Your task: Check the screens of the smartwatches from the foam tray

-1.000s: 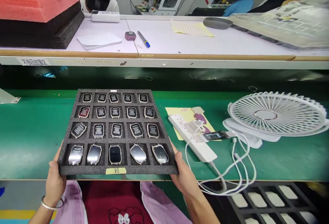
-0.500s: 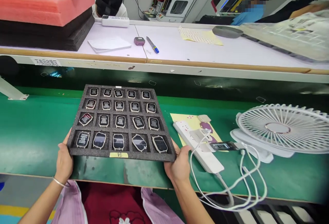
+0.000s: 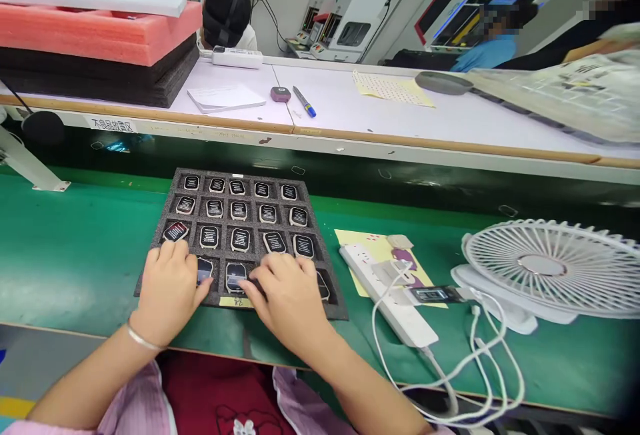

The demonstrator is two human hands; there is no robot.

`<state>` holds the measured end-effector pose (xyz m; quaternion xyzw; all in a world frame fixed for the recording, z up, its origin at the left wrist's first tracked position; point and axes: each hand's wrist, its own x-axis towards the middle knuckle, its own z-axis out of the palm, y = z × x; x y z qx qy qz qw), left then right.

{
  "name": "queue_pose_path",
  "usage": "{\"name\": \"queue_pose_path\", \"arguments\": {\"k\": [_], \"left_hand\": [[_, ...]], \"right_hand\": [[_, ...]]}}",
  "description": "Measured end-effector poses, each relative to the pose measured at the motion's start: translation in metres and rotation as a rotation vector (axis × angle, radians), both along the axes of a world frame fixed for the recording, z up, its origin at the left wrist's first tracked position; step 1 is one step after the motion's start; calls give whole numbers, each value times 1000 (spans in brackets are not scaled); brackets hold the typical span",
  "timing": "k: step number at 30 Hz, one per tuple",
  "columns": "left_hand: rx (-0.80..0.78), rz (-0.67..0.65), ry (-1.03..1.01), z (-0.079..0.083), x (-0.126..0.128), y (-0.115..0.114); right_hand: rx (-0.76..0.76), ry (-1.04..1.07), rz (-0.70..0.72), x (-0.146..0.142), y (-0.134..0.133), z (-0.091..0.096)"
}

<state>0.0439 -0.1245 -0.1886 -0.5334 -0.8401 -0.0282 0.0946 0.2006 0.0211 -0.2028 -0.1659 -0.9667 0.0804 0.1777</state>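
Note:
A dark grey foam tray lies on the green bench, with strapless smartwatches in rows of square cells. Most screens show lines of white text; the front-row watch has a dark, reflecting screen. My left hand bends over the front left cell, its fingers curled down onto the watch there, which it hides. Its thumb lies by a second watch. My right hand curls over the fourth front cell, fingers bent around a mostly hidden watch. A yellow label sits on the tray's front edge.
To the right are a white power strip on yellow paper, looped white cables and a white fan. On the raised shelf stand pink foam over black foam sheets, some paper and a pen. People sit beyond.
The tray was held by its two sides, slightly raised; now it rests on the bench. Both hands have let go of its edges and moved inward over the front row of watches.

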Motion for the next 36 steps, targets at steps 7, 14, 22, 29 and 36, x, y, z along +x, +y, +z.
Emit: {"name": "queue_pose_path", "arguments": {"k": [7, 14, 22, 29, 36], "left_hand": [[-126, -22, -109, -2, -9, 19], [-114, -124, -331, -1, -9, 16], [540, -59, -1007, 53, -48, 12], [837, 9, -1771, 55, -37, 77], [831, -2, -1416, 27, -37, 102]], "right_hand": [[91, -192, -12, -33, -1, -9], [-252, -25, 33, -24, -7, -16], [-1240, 183, 247, -17, 40, 22], [-1879, 447, 206, -67, 84, 38], [-1874, 469, 310, -73, 81, 25]]}}
